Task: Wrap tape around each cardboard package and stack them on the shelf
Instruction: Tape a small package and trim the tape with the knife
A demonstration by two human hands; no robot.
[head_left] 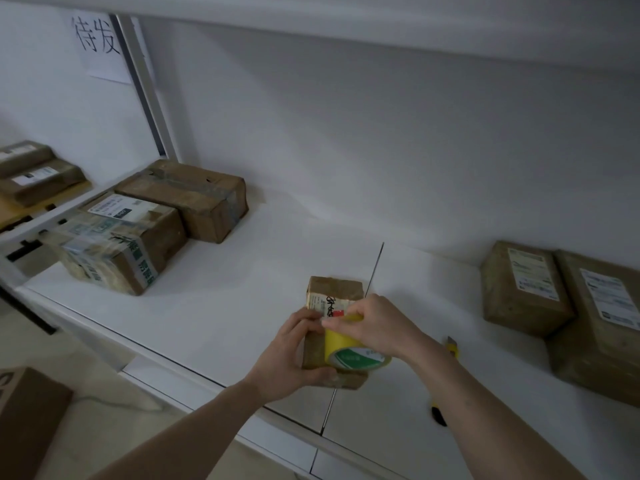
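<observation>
A small brown cardboard package (333, 289) with a scribbled white label lies on the white shelf (242, 299) in front of me. My left hand (292, 355) grips its left side, thumb under the near edge and fingers on top. My right hand (379, 325) holds a yellow tape roll (346, 351) with a green-printed core against the package's top. Two taped packages (119, 242) (192, 199) sit at the shelf's left. Two more labelled packages (524, 287) (601, 327) lie at the right.
A yellow utility knife (446, 379) lies on the shelf behind my right forearm. Further packages (34, 171) rest on a neighbouring shelf at far left, past a white upright post (145, 88) bearing a paper sign (100, 46). A cardboard box (24, 420) stands on the floor, lower left.
</observation>
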